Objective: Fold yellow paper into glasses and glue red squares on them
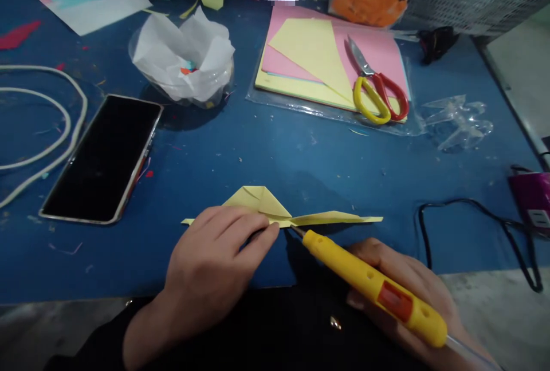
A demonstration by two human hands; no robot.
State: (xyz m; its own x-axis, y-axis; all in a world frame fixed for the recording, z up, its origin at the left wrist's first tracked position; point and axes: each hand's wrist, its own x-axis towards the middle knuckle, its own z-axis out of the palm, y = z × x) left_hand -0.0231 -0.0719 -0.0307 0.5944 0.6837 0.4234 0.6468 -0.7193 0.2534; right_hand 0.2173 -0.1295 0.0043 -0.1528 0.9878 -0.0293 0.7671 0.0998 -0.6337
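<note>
Yellow and pen-shaped, a tool (pixel 365 279) with a red button is slanting up from the lower right of the frame, its metal tip meeting a folded yellow paper (pixel 253 199) at lower centre. Of the person's hands, the right (pixel 419 276) is wrapping round the tool's barrel, fingers curled snugly. The left (pixel 215 251) is holding the folded paper down, fingers bent and thumb drawn in close to them near its middle. Long, thin ends of the paper are sticking out both ways along the blue surface (pixel 266 142). A dark-screened phone (pixel 103 159) is lying at left, beside a looping white cable (pixel 81 96). Toward the upper left, a bowl (pixel 180 64) is sitting lined with white paper, coloured scraps showing inside. Red-and-yellow scissors (pixel 372 102) are resting on pink and yellow sheets (pixel 303 44) at upper right of centre. Black cord (pixel 423 233) is curling at lower right.
</note>
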